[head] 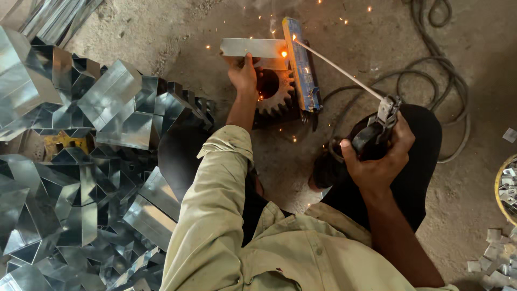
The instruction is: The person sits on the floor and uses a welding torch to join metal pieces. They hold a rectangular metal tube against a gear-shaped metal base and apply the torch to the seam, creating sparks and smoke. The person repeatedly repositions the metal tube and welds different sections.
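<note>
My left hand (243,74) holds a shiny sheet-metal piece (252,47) steady against a blue metal bar (301,64), above a dark gear wheel (274,91) on the floor. My right hand (377,159) grips a welding electrode holder (379,126). Its long thin rod (339,69) reaches up-left to the joint, where a bright orange arc (284,53) glows and sparks scatter.
A big heap of folded shiny metal pieces (81,145) fills the left side. Black welding cables (431,81) loop across the concrete floor at upper right. A round container (506,188) of small metal tabs sits at the right edge, with loose tabs (493,258) below it.
</note>
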